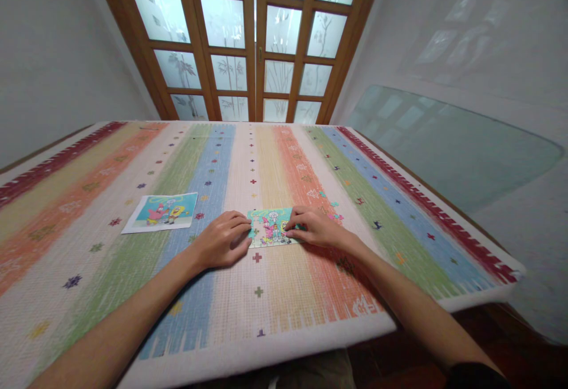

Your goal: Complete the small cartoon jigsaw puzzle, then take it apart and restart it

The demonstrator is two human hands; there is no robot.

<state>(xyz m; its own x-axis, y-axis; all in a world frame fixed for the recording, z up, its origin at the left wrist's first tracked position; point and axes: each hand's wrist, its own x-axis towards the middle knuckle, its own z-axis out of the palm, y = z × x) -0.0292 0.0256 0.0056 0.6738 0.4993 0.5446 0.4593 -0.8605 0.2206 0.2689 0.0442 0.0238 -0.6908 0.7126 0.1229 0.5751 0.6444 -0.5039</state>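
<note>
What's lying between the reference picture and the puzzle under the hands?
Only the left hand at the puzzle's edge; otherwise bare striped cloth separates it from the reference picture in the head view.

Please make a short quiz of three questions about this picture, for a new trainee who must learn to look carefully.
1. True or false: the left hand rests at the left edge of the jigsaw puzzle.
2. Which thing lies apart, to the left of both hands? A) a printed cartoon picture B) a pair of scissors C) a cup
3. Fill in: the right hand has its fingertips on the puzzle's ______ side.

Key
1. True.
2. A, the reference picture on the striped cloth.
3. Right; a few loose pieces lie just beyond that hand.
</note>
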